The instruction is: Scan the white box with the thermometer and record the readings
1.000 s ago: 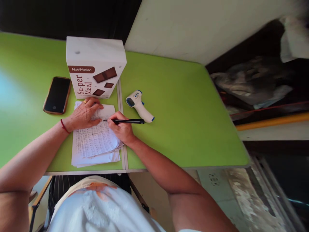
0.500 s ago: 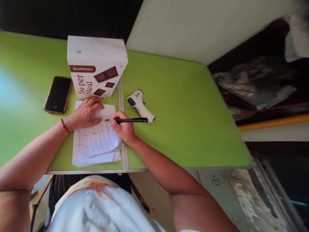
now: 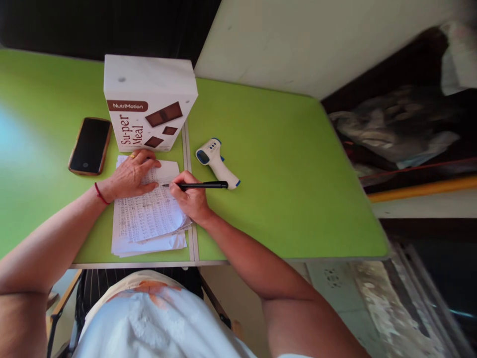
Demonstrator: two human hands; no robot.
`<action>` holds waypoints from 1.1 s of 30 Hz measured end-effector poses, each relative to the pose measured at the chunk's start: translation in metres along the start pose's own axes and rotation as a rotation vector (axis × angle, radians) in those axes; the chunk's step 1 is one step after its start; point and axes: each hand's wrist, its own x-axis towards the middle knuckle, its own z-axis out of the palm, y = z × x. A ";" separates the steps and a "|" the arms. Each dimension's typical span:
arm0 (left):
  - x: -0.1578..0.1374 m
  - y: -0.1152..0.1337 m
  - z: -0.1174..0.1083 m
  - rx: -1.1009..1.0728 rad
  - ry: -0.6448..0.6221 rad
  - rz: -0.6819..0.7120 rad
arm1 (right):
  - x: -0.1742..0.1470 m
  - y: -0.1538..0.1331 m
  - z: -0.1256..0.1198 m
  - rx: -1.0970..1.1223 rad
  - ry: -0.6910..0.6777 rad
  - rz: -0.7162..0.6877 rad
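Pinching blk pen (image 3: pixel 204 185) in R hand (image 3: pixel 190 196), tip-down at written sheets (image 3: pixel 149 219) nr front edge of desk (image 3: pixel 283 174); can't tell if touching. Resting L hand (image 3: pixel 132 174) on sheets w/ fingers loose, grasping nothing. Could skew sheets by easing L-hand pressure, smudge handwriting by dragging R hand, or bump thermometer (image 3: pixel 219 166) w/ pen's rear.

A thin red cord bracelet (image 3: pixel 100 194) circles the left wrist, left of centre in the frame, and a gold-coloured ring (image 3: pixel 131 156) sits on a finger of the left hand (image 3: pixel 133 173). A loose, pale blue-white top (image 3: pixel 149 323) fills the bottom centre, blotched orange (image 3: pixel 156 288) near its cream upper edge. Dark, thinly striped cloth (image 3: pixel 94 286), apparently trousers, shows beside it, and both forearms are bare.
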 end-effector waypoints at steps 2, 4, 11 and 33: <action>0.000 0.000 0.000 -0.001 0.003 -0.003 | 0.000 0.001 0.000 -0.013 -0.012 0.006; 0.000 0.000 0.000 0.004 0.006 -0.001 | -0.001 0.002 -0.001 -0.027 -0.023 0.010; 0.001 -0.001 0.002 -0.003 0.014 -0.003 | 0.000 0.001 -0.001 -0.051 -0.011 -0.005; 0.000 -0.001 0.002 0.016 0.033 0.023 | -0.002 0.005 0.001 -0.030 0.091 -0.076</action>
